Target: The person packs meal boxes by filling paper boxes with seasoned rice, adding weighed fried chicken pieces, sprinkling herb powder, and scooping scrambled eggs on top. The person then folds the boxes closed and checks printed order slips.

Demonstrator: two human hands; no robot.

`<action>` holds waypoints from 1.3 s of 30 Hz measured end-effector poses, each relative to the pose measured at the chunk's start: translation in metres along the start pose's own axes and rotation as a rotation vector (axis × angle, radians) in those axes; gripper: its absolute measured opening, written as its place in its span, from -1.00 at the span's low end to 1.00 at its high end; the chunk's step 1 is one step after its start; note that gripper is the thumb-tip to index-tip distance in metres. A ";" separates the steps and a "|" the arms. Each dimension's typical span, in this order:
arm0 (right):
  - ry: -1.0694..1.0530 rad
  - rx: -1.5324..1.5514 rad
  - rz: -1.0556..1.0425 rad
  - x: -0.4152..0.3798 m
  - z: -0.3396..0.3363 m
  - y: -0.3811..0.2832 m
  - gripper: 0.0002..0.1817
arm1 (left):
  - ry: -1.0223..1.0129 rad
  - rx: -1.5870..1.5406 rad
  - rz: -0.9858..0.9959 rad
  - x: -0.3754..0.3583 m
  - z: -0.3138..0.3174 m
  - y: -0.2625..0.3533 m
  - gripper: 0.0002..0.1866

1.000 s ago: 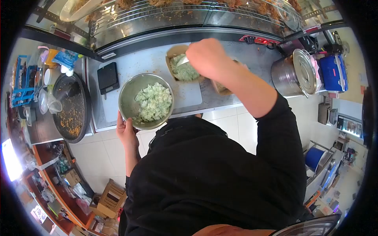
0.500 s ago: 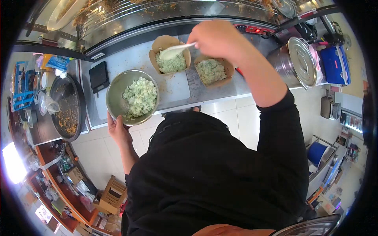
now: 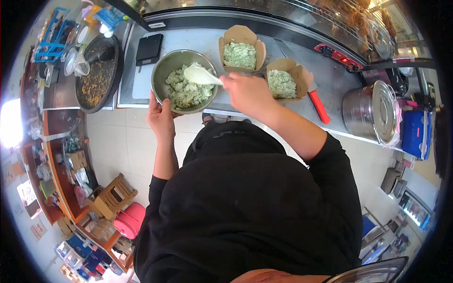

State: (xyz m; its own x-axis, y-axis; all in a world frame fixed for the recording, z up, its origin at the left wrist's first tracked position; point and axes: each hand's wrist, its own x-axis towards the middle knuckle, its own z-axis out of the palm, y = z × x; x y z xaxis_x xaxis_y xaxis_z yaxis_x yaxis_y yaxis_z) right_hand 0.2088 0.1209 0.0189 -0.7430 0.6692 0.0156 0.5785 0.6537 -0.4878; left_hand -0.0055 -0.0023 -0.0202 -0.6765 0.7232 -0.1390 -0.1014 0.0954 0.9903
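Observation:
My left hand point(image 3: 162, 118) grips the near rim of a steel bowl point(image 3: 165, 70) that holds a pale green rice mixture point(image 3: 188, 91). My right hand point(image 3: 247, 94) holds a white spoon point(image 3: 200, 76), whose scoop rests over the mixture inside the bowl. Behind the bowl on the counter stand two open brown paper boxes. The left box point(image 3: 240, 45) and the right box point(image 3: 284, 75) are both filled with the same green mixture.
A red-handled tool point(image 3: 318, 104) lies right of the boxes. A lidded steel pot point(image 3: 373, 111) stands further right, with a blue container point(image 3: 415, 132) beyond it. A black scale point(image 3: 148, 48) and a dark round tray of crumbs point(image 3: 96, 75) sit left of the bowl.
My right hand has brought the spoon back from the left paper box to the steel bowl. The view has swung so the counter sits higher and further left.

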 end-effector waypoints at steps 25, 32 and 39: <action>-0.183 0.776 0.433 -0.010 0.006 0.009 -0.68 | -0.006 -0.180 -0.069 -0.020 -0.012 0.006 -0.40; 0.292 0.726 0.463 -0.096 -0.096 0.042 -0.71 | -0.033 -0.303 -0.045 -0.032 -0.023 0.030 -0.41; 0.305 -0.127 0.523 -0.143 -0.105 0.064 -0.75 | -0.089 -0.241 0.133 -0.029 -0.011 0.065 -0.44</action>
State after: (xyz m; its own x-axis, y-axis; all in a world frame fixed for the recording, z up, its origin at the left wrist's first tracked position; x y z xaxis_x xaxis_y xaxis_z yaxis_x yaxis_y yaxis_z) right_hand 0.3875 0.1041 0.0768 -0.2310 0.9711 0.0606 0.8895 0.2360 -0.3913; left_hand -0.0006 -0.0251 0.0484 -0.6295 0.7770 0.0036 -0.1941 -0.1617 0.9676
